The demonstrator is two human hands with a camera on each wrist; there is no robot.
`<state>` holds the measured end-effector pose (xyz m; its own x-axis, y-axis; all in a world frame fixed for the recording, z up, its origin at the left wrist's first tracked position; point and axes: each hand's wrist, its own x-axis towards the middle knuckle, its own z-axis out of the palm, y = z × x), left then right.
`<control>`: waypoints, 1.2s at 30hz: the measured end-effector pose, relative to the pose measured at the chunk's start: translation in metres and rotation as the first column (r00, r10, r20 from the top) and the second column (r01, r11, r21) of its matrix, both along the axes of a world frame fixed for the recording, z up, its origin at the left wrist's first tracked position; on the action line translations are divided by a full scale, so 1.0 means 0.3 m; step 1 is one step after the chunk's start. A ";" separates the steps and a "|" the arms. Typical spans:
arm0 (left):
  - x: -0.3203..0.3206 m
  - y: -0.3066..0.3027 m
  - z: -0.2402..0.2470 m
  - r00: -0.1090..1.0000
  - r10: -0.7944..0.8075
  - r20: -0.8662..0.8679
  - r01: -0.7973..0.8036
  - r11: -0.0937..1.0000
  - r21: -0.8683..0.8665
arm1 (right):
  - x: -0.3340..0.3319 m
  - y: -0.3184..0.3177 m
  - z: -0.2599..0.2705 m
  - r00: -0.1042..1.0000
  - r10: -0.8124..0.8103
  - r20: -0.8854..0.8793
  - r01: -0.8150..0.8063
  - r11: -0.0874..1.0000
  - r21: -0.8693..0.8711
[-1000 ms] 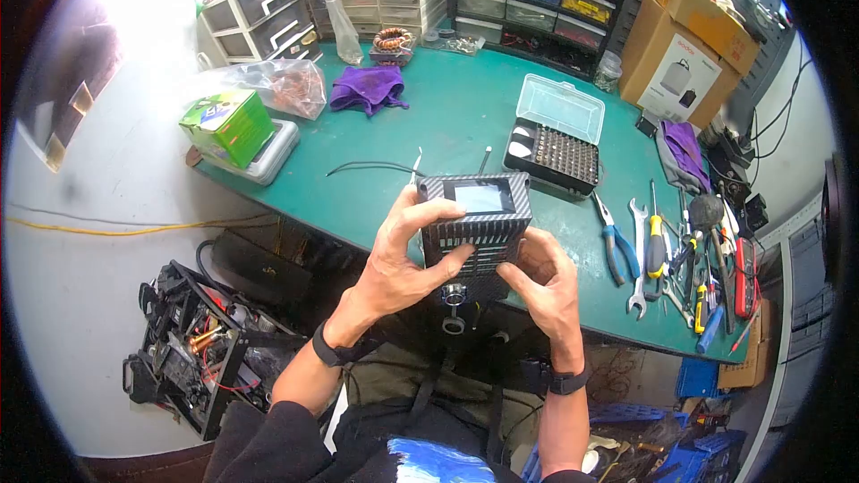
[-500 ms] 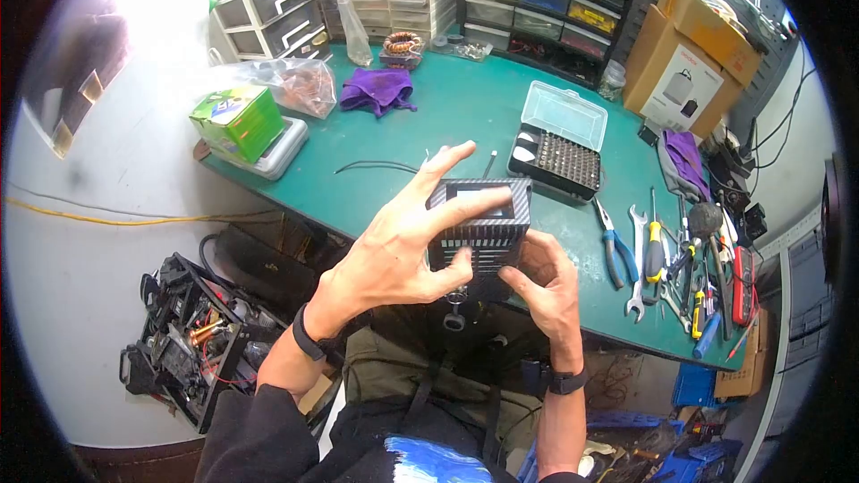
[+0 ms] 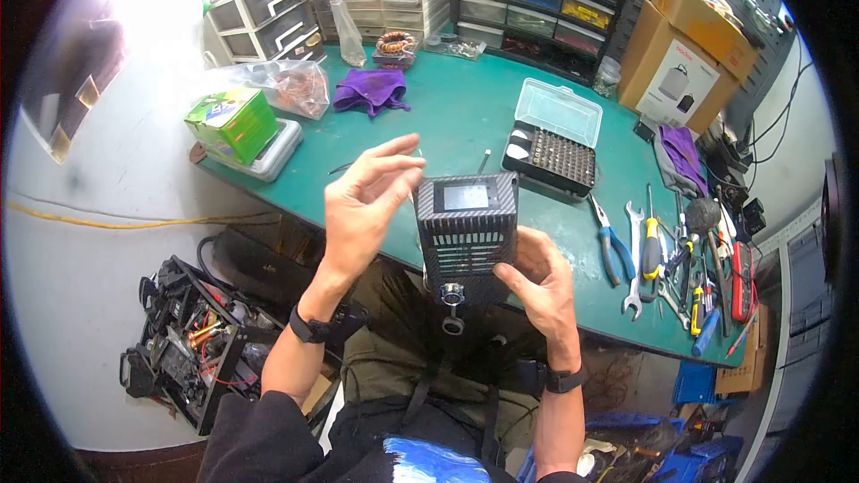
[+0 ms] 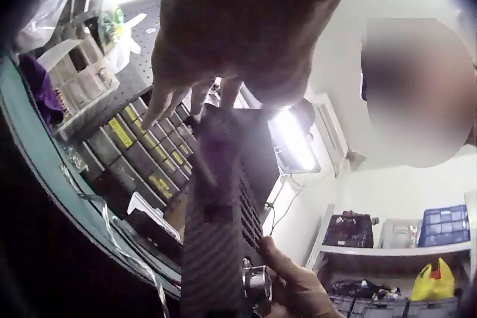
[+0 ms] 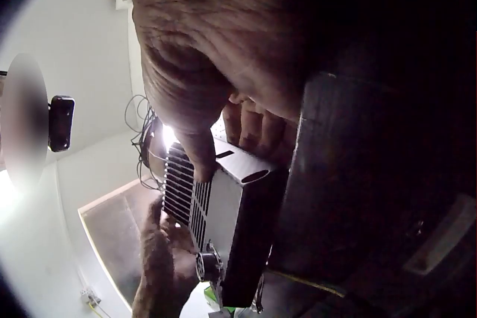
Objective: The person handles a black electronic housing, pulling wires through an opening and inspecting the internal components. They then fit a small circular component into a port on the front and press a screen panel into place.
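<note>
Just now, drew the left hand [image 3: 353,228] off the black slatted case [image 3: 465,222] and out to its left, uncovering the small screen [image 3: 465,196] at the upper end. Gripped the case's right side with the right hand [image 3: 543,291], its fingers clamped round that edge and its thumb on the slatted face, leaving that one grip to bear the case. Held the left fingers loosely extended, partly apart and around nothing, just beside the case. Kept the case over the near edge of the green worktop [image 3: 447,116], in front of the body, with a round metal fitting [image 3: 452,294] near its lower end
</note>
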<state>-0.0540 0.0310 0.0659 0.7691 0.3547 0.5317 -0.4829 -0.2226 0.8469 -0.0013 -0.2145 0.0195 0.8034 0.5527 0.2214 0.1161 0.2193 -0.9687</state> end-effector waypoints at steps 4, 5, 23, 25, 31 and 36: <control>0.009 0.058 -0.058 0.999 0.013 -0.043 -0.018 0.993 -0.116 | 0.004 0.002 -0.010 1.000 0.017 0.001 -0.017 1.000 0.026; 0.008 0.062 -0.067 0.999 0.001 -0.044 -0.006 0.993 -0.115 | 0.003 0.001 -0.011 1.000 0.017 -0.002 -0.016 1.000 0.025; -0.027 -0.065 0.106 0.984 -0.072 -0.165 0.163 0.750 0.641 | 0.002 0.006 -0.011 1.000 0.015 -0.011 -0.014 0.999 0.036; -0.025 -0.067 0.106 0.975 -0.037 -0.219 0.164 0.786 0.596 | 0.002 0.004 -0.008 1.000 0.008 -0.007 -0.008 1.000 0.001; -0.016 -0.036 0.088 0.982 -0.106 -0.157 0.186 0.677 0.712 | 0.002 0.002 -0.015 0.999 0.022 -0.029 -0.021 0.999 0.033; -0.026 -0.046 0.092 0.972 -0.123 -0.202 0.221 0.773 0.594 | 0.003 0.004 -0.009 1.000 0.022 -0.007 -0.021 1.000 0.023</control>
